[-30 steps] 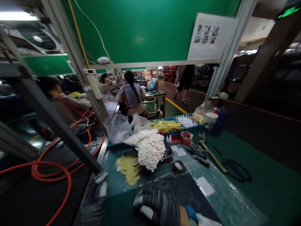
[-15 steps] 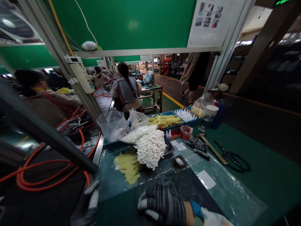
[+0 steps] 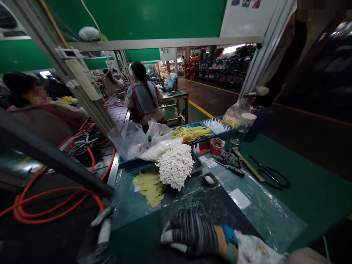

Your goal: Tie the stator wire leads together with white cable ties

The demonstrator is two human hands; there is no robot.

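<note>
R hand (image 3: 189,233), in a stripy glove, is over the dark mat (image 3: 211,201), fingers bent; can't tell if they grip anything. L hand (image 3: 96,240) is by the table edge, fingers bent too, grip unclear. Yellow bits (image 3: 150,187) lie ahead & left of R fingers. White-tip sticks (image 3: 176,167) are straight ahead, w/ a white card (image 3: 240,198) to the right.

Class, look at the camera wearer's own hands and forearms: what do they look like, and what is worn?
The right hand wears a black-and-grey striped knit glove with whitish fingertips. Next comes a blue wristband, then a white sleeve with small orange marks. The left hand wears a dark glove with pale fingers.
</note>
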